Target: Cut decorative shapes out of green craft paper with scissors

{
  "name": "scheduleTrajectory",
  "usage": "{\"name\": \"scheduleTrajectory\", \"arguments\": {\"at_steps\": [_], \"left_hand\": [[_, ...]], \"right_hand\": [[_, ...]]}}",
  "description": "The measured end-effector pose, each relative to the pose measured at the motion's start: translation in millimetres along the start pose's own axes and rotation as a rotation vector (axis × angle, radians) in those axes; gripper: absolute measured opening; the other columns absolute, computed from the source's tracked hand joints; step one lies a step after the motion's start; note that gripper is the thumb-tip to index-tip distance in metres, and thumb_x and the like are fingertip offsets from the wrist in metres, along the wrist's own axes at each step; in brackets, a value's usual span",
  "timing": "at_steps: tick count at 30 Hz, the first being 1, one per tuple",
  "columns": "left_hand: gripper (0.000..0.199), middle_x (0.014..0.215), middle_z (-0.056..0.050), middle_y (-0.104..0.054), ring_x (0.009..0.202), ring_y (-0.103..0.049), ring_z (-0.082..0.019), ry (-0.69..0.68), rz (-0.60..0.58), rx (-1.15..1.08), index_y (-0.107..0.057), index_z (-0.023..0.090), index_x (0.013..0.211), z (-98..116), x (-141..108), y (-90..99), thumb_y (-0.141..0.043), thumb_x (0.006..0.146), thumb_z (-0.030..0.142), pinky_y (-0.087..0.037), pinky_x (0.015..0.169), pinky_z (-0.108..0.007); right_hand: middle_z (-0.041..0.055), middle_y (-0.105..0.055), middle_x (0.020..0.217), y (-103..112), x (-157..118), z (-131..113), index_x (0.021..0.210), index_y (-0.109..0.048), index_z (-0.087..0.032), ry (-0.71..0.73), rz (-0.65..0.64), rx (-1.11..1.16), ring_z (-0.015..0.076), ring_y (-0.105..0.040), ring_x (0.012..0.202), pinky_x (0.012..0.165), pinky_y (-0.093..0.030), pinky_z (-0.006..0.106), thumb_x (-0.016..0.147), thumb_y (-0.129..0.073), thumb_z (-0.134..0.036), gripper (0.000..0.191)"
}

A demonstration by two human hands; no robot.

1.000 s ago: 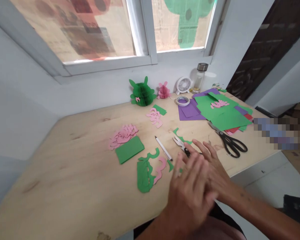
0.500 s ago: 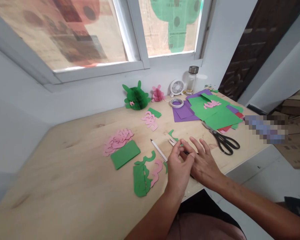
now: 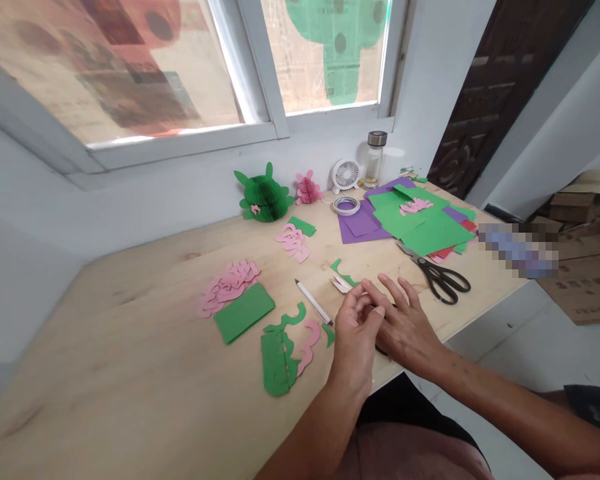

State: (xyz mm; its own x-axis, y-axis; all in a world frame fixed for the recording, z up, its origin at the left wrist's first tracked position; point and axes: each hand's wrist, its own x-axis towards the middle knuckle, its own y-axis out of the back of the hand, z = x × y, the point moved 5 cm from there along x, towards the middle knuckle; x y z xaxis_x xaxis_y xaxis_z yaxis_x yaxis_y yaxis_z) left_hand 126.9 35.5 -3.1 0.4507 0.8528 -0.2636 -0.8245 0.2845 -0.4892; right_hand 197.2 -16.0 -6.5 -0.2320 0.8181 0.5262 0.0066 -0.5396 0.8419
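My left hand (image 3: 354, 333) is closed in a pinch, its fingertips pressed against the fingers of my right hand. Whatever lies between them, if anything, is hidden. Stretched and spread, the outer fingers of my right hand (image 3: 405, 323) point away from me; its thumb is hidden. Beneath both hands lie small scissors (image 3: 341, 285), with the blade tips showing to the left and part of a black handle below. A green paper scrap (image 3: 341, 270) is by the blades. Left of my hands are a white pen (image 3: 313, 301), a folded green cutout (image 3: 279, 363) and a pink wavy strip (image 3: 309, 347).
A folded green paper (image 3: 245, 313) lies beside piled pink cutouts (image 3: 233, 283). Large black scissors (image 3: 443, 277) rest right of my hands. Behind are green and purple sheets (image 3: 425, 230), a tape roll (image 3: 347, 205), a fan (image 3: 345, 175), a glass bottle (image 3: 373, 163) and a green honeycomb figure (image 3: 265, 197).
The view has shifted slightly, so the table things sit a little farther left. My hands stay together in nearly the same pose.
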Motion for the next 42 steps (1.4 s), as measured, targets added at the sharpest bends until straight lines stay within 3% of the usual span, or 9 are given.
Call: {"name": "scheduleTrajectory", "arguments": {"at_steps": [5,12,20,25,31,42], "left_hand": [[0.047,0.098,-0.005,-0.068,0.093,-0.061,-0.016,-0.005,-0.045,0.029,-0.057,0.018,0.111,-1,-3,-3.7,-0.066,0.065,0.013,-0.044,0.085,-0.026],[0.029,0.086,-0.002,-0.066,0.085,-0.062,-0.015,-0.050,0.039,0.036,-0.060,0.018,0.094,4,-6,-12.1,-0.064,0.066,0.014,-0.046,0.080,-0.027],[0.037,0.090,-0.003,-0.066,0.080,-0.061,-0.015,-0.129,0.009,0.166,-0.061,0.020,0.102,5,-6,-15.9,-0.063,0.065,0.012,-0.046,0.075,-0.026],[0.033,0.096,-0.005,-0.066,0.089,-0.062,-0.017,-0.171,0.025,0.179,-0.061,0.019,0.101,6,-3,-16.7,-0.063,0.068,0.015,-0.046,0.081,-0.029],[0.026,0.090,-0.005,-0.067,0.087,-0.063,-0.018,-0.148,0.025,0.115,-0.060,0.018,0.093,8,1,-19.0,-0.063,0.068,0.016,-0.047,0.080,-0.029],[0.031,0.096,-0.007,-0.067,0.088,-0.063,-0.018,-0.123,-0.034,0.111,-0.060,0.018,0.100,9,1,-24.2,-0.062,0.069,0.016,-0.047,0.079,-0.029]], "right_hand": [[0.0165,-0.047,0.141,-5,-3,1,0.110,-0.062,-0.017,-0.065,0.046,0.005,0.0352,-0.021,0.138,0.106,-0.023,0.059,0.086,-0.055,-0.017,0.025],[0.0151,-0.044,0.142,-10,-5,-3,0.112,-0.060,-0.019,-0.099,0.143,-0.010,0.0351,-0.018,0.139,0.105,-0.022,0.061,0.087,-0.055,-0.020,0.025],[0.0156,-0.049,0.136,-8,-2,-1,0.112,-0.060,-0.018,-0.152,0.212,-0.011,0.0330,-0.020,0.138,0.106,-0.023,0.059,0.088,-0.053,-0.019,0.025],[0.0151,-0.049,0.136,-8,3,0,0.111,-0.060,-0.019,-0.175,0.235,-0.004,0.0315,-0.019,0.138,0.106,-0.024,0.058,0.089,-0.050,-0.017,0.025],[0.0154,-0.048,0.137,-10,4,0,0.117,-0.057,-0.018,-0.191,0.220,0.007,0.0321,-0.019,0.139,0.106,-0.024,0.060,0.089,-0.049,-0.017,0.029],[0.0205,-0.049,0.133,-8,4,4,0.120,-0.051,-0.013,-0.182,0.272,-0.002,0.0342,-0.020,0.138,0.104,-0.025,0.062,0.089,-0.044,-0.013,0.032]]}}
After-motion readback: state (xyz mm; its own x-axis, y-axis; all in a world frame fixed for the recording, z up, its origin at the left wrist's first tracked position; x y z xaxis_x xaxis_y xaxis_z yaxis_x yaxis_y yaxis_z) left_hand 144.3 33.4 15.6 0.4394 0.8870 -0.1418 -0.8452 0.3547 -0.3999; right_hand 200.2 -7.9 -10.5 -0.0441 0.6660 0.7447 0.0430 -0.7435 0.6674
